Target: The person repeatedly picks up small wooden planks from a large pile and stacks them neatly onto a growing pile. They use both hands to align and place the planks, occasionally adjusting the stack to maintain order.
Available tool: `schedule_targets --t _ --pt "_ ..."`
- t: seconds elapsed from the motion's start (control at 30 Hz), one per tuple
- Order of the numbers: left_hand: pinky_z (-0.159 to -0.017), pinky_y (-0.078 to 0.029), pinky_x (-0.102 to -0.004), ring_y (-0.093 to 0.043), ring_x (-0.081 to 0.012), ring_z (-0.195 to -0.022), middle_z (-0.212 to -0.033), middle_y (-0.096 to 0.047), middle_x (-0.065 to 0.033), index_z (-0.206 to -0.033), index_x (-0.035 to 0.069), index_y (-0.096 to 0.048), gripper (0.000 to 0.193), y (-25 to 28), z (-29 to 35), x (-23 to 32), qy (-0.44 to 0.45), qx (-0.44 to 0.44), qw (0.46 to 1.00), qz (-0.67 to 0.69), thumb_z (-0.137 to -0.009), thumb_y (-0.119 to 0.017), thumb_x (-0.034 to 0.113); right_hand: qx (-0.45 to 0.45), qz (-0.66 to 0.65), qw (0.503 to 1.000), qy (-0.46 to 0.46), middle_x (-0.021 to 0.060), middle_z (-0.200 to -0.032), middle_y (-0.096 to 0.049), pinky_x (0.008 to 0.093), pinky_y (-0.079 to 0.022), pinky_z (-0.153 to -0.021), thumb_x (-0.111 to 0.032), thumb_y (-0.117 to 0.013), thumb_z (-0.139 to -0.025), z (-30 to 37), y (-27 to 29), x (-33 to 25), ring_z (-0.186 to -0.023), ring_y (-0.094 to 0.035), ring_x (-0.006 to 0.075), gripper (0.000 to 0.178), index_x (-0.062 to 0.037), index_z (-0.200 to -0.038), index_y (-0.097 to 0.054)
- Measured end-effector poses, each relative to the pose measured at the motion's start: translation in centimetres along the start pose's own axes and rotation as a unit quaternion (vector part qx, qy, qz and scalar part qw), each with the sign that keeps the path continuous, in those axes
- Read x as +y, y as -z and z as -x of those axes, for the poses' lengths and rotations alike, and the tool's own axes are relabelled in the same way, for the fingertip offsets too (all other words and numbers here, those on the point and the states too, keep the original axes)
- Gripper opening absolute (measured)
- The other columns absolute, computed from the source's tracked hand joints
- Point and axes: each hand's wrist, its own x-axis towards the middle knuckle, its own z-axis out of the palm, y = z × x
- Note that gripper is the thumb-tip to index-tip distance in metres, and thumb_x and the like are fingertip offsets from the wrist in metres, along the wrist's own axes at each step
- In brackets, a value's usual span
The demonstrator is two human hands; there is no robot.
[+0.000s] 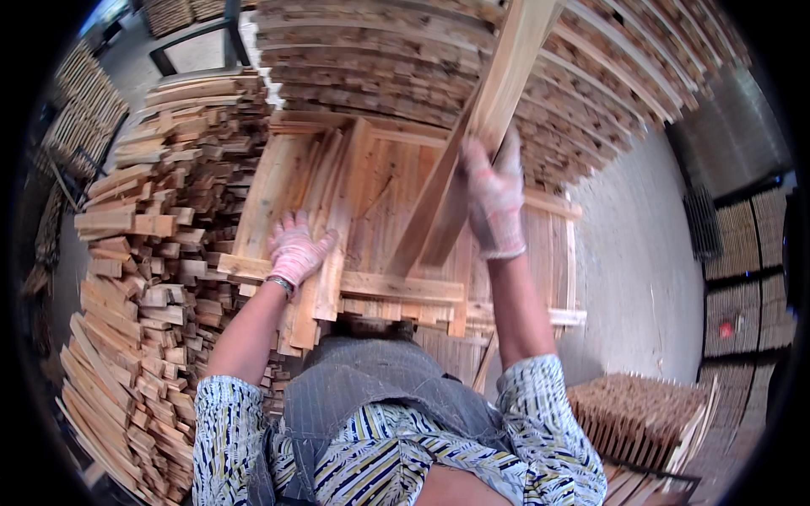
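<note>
My right hand (496,198), in a pale work glove smeared with pink, is closed around raised wooden boards (513,72). They stand tilted, their lower ends near the middle of the work surface and the upper part running out past the top of the picture. Two lengths seem to be in the grip, though blur hides their exact number. My left hand (297,249), gloved alike, lies with fingers stretched out on loose planks (331,198) at the left of the surface. Beneath is a bed of planks (405,173) with a crosswise batten (401,287) along its near side.
A big heap of cut wood pieces (156,295) rises close on the left. Layered stacks of boards (380,63) stand across the far side. At the right are a grey floor (629,261), a bundle of slats (645,413) and more stacked wood (742,312).
</note>
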Motion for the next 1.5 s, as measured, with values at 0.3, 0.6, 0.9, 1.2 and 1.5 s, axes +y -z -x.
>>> schedule_targets --t 0.3,0.6,0.9,1.2,1.5 --pt "-0.12 -0.022 -0.0524 -0.026 -0.0415 -0.148 -0.161 -0.029 -0.0222 -0.155 0.007 -0.033 0.094 -0.4 -0.3 0.1 0.0 0.022 1.0 0.002 -0.087 -0.056 0.067 0.013 0.198 0.977 0.073 0.0189 -0.135 -0.054 0.039 -0.05 -0.102 -0.009 -0.068 -0.088 5.4 0.6 9.4 -0.119 -0.058 0.028 0.073 0.0015 -0.15 -0.032" --pt "-0.12 -0.021 -0.0511 -0.024 -0.0398 -0.15 -0.16 -0.031 -0.0241 -0.156 0.002 -0.026 0.101 -1.0 0.4 1.8 0.016 0.013 1.0 -0.009 -0.085 -0.06 0.065 -0.006 0.465 0.885 -0.024 0.0232 -0.111 -0.066 0.0472 -0.052 -0.092 -0.032 -0.067 -0.088 6.8 13.6 7.1 -0.103 -0.064 0.0409 0.052 -0.003 -0.129 -0.053" --pt "-0.121 -0.021 -0.0499 -0.027 -0.0384 -0.149 -0.16 -0.031 -0.0231 -0.156 0.002 -0.026 0.102 -1.2 0.4 1.9 0.028 0.016 0.999 -0.042 -0.084 -0.061 0.065 -0.04 0.658 0.695 -0.289 0.0238 -0.123 -0.062 0.0481 -0.051 -0.096 -0.038 -0.066 -0.091 10.5 22.2 17.5 -0.113 -0.062 0.0405 0.055 -0.0032 -0.13 -0.051" --pt "-0.121 -0.022 -0.0496 -0.028 -0.0378 -0.149 -0.161 -0.031 -0.0206 -0.156 0.003 -0.028 0.1 -1.6 0.0 2.0 0.033 0.028 0.998 -0.048 -0.083 -0.062 0.063 -0.019 0.195 0.927 -0.319 0.022 -0.137 -0.06 0.032 -0.047 -0.103 -0.036 -0.062 -0.099 11.1 24.3 20.8 -0.123 -0.061 0.0276 0.068 0.0041 -0.149 -0.04" --pt "-0.12 -0.024 -0.0482 -0.031 -0.0374 -0.146 -0.159 -0.033 -0.0211 -0.155 0.003 -0.029 0.098 -1.8 -0.4 1.9 0.023 0.03 0.997 -0.067 -0.084 -0.062 0.063 -0.046 0.334 0.885 -0.321 0.0281 -0.141 -0.054 0.0386 -0.043 -0.108 -0.037 -0.058 -0.099 11.3 15.0 23.2 -0.132 -0.051 0.0424 0.073 0.0032 -0.153 -0.029"
